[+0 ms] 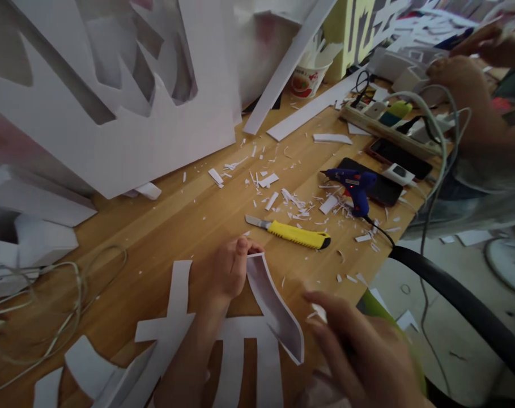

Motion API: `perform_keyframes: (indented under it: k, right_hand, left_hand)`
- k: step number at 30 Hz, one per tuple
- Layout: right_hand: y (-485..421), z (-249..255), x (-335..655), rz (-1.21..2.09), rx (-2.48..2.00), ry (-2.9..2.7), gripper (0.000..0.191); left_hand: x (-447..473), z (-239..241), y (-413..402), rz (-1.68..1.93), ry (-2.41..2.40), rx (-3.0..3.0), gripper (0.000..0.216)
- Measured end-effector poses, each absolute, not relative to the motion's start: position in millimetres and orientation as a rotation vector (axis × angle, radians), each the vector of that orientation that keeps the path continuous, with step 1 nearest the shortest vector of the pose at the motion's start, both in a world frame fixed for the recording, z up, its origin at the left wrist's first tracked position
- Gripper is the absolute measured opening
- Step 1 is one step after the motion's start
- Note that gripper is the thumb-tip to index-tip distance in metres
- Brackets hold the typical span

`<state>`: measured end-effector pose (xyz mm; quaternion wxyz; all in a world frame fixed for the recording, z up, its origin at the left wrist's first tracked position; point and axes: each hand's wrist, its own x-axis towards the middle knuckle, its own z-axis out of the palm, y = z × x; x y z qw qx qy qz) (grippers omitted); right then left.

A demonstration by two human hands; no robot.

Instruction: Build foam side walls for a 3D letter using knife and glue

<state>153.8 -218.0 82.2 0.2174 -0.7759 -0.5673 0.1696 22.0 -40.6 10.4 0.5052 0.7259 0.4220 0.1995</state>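
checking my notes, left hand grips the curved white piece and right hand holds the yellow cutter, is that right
Not quite: in the head view the right hand holds a small white bit, while the yellow cutter lies on the table. The left hand does grip the curved white piece.

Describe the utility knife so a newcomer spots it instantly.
On the wooden table, find the blue glue gun. Between it and the person's left hand lies the utility knife, blade out. Its yellow handle with a black end sets it apart from the white scraps nearby.
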Motion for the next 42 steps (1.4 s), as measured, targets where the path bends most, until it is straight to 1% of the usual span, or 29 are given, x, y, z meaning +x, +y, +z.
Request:
perform_keyframes:
  k: [3,5,7,11,15,21,29,42]
  right_hand:
    - [-189.6,71.1,148.5,0.655,-2.018,-1.568,0.030]
    - [-179.2,67.5,146.7,0.800,-1.928,-1.437,0.025]
    - [-173.5,68.5,148.9,0.981,-1.758,-1.131,0.028]
    - [-163.3,78.4,160.0,1.286,-1.281,-0.360,0.037]
    - [-151.8,88.1,162.9,1.466,-1.064,-0.025,0.040]
    - [-147.8,94.2,154.1,1.577,-0.954,0.062,0.042]
    - [-147.5,91.5,151.9,1.600,-0.919,0.018,0.038]
    - [-150.3,91.9,151.2,1.631,-0.867,0.013,0.042]
  left_hand:
    - [22.2,8.0,-38.7,0.501,1.003,1.726,0.078]
    - [22.3,6.4,-37.7,0.525,0.994,1.718,0.078]
    - [22.4,5.1,-37.1,0.547,0.999,1.705,0.078]
    - [21.9,3.9,-37.7,0.547,1.005,1.673,0.075]
    - [20.8,3.4,-38.7,0.566,0.989,1.657,0.076]
    - [22.0,2.5,-38.4,0.560,0.994,1.685,0.078]
    - [21.5,4.2,-38.3,0.552,1.016,1.704,0.077]
    - [22.5,4.5,-39.9,0.569,1.027,1.717,0.076]
